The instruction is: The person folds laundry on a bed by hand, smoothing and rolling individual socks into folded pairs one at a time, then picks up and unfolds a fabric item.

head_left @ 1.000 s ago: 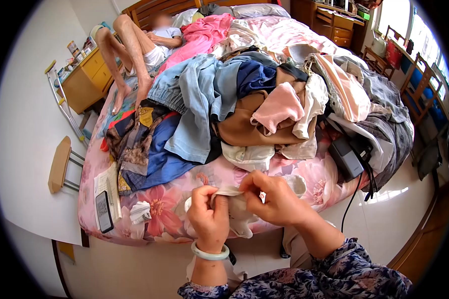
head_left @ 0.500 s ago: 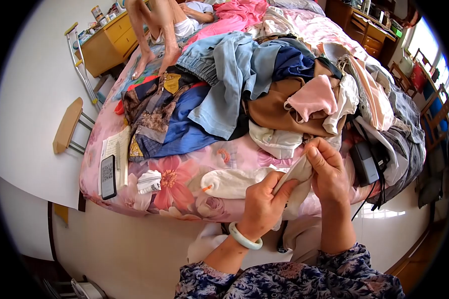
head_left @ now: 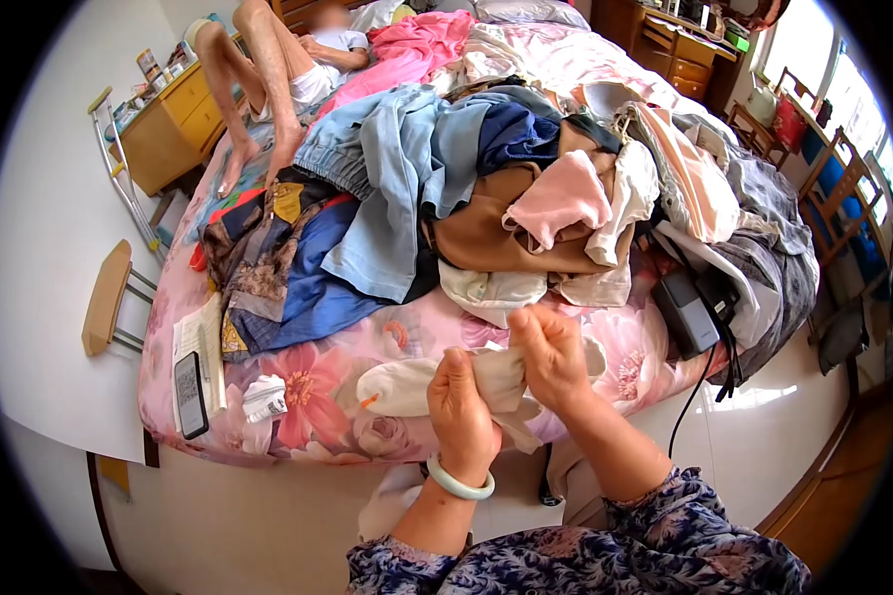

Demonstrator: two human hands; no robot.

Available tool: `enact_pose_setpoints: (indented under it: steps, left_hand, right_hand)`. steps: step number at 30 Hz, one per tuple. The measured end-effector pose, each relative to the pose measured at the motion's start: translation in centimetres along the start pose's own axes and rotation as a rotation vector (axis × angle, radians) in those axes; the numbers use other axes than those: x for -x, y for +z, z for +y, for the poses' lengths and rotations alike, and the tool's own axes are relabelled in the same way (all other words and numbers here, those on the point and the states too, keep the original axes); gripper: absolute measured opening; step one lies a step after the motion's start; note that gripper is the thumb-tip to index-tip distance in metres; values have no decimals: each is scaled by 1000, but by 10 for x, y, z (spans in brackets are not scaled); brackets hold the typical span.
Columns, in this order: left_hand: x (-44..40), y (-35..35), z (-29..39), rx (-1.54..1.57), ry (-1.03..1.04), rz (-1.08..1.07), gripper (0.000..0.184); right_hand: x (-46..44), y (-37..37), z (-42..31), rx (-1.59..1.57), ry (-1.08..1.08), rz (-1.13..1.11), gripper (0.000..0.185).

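A cream-white sock (head_left: 500,379) is stretched between my two hands above the near edge of the bed. My left hand (head_left: 462,412), with a pale bangle at the wrist, is closed on one end with the thumb up. My right hand (head_left: 552,359) pinches the other end, slightly higher. Part of the cloth hangs below my hands. Behind them, another white sock (head_left: 395,390) with an orange mark lies flat on the flowered bedsheet (head_left: 313,395), partly covered by my hands and the held sock.
A heap of clothes fills the mid-bed: light-blue trousers (head_left: 392,169), a brown garment (head_left: 476,230), a pink cloth (head_left: 563,201). A phone (head_left: 191,395) on paper and a small white packet (head_left: 265,398) lie left. A dark box (head_left: 685,315) with cables is right. Someone's legs (head_left: 268,74) rest behind.
My hands have moved left in view and now pull the sock out wider between them; before, it was bunched and raised toward my right hand. The whole view has shifted slightly.
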State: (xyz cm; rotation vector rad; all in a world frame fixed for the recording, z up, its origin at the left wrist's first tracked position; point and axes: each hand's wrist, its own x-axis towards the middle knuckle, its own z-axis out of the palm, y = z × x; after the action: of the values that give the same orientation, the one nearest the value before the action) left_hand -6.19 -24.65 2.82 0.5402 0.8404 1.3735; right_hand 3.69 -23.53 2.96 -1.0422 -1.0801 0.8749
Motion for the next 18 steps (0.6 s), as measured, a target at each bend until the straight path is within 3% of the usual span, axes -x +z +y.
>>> enact_pose_setpoints:
  steps: [1, 3, 5, 6, 7, 8, 10, 11, 12, 13, 15, 17, 18]
  left_hand:
    - [-5, -7, -1, 0, 4, 4, 41]
    - [-22, -31, -5, 78, 1, -185, 46]
    - [-21, -35, -11, 240, -106, -330, 47]
    - [-19, -39, -23, 39, 82, -308, 45]
    - [-11, -33, -26, -10, 96, -262, 39]
    - [0, -23, -28, 29, -18, -192, 35]
    - [11, -14, -30, 131, -206, -131, 29]
    - [12, -12, -34, 155, -257, -139, 27]
    - [11, -11, -38, 81, -173, -146, 28]
    - [6, -12, -37, 81, -170, -143, 28]
    - [-15, -18, -29, -495, 719, -167, 32]
    - [-26, -46, -28, 40, 184, -394, 33]
    - [-32, -59, -27, 278, -85, -387, 34]
  right_hand:
    - [10, 4, -12, 144, -8, -19, 39]
    - [27, 12, -20, 722, -664, -315, 39]
    - [40, 32, -18, 642, -841, -398, 37]
    - [33, 30, -17, 784, -894, -279, 32]
    - [27, 28, -16, 925, -933, -153, 31]
    - [22, 16, -9, 1209, -928, -87, 37]
    - [6, -5, -7, 1226, -776, -28, 38]
    - [-2, -11, -11, 961, -642, -38, 34]
    - [-3, -10, -6, 919, -511, -17, 36]
    - [3, -8, -6, 917, -512, -20, 36]
    - [26, 6, -12, 1764, -875, -191, 35]
    - [37, 21, -5, 788, -857, -340, 35]
    - [35, 21, -5, 775, -872, -314, 31]
